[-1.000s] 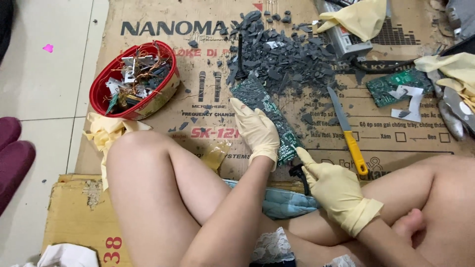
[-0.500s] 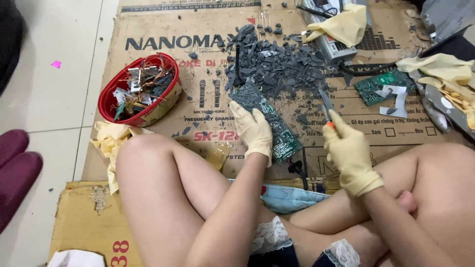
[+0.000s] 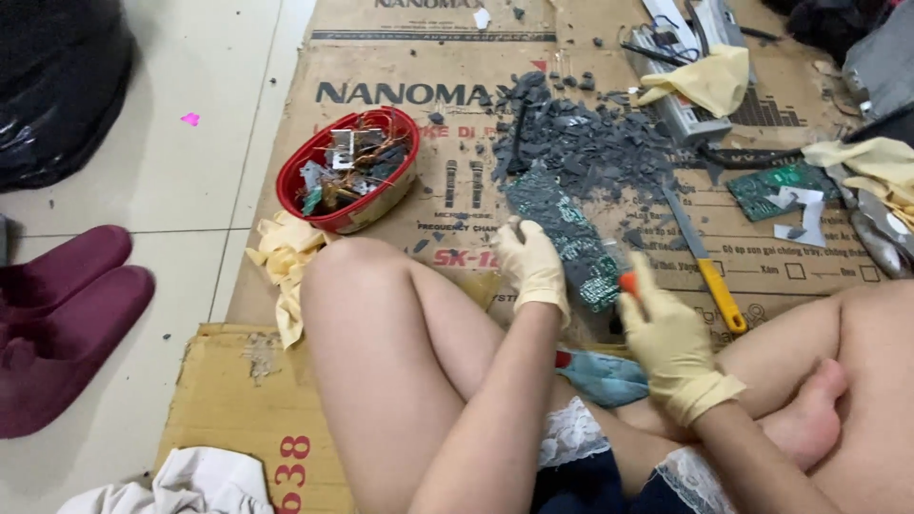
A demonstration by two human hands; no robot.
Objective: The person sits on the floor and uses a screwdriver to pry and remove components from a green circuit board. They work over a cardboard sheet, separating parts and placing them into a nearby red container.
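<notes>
Gripping hand, left: the left hand [image 3: 533, 266] in a pale yellow rubber glove is curled shut on the near edge of the long green circuit board [image 3: 564, 233], fingers pinching it.
Gripping hand, right: the right hand [image 3: 666, 328], gloved the same, is closed in a fist around an orange-handled tool [image 3: 627, 283]; only the handle's tip shows, just beside the board's near end.
Board position: it lies tilted on the flattened brown cardboard sheet [image 3: 428, 205] on the floor, its far end touching the heap of dark grey broken chips [image 3: 590, 143].
Gloved hands: 2.
Circuit boards: 2, the second a smaller green one [image 3: 766, 186] well apart to the right.
Red round bowl of metal scrap and wires [image 3: 347, 169]: 1.
Yellow-handled knife [image 3: 705, 262]: 1, beside the right hand.
Maroon slippers [image 3: 62, 319]: 2.
</notes>
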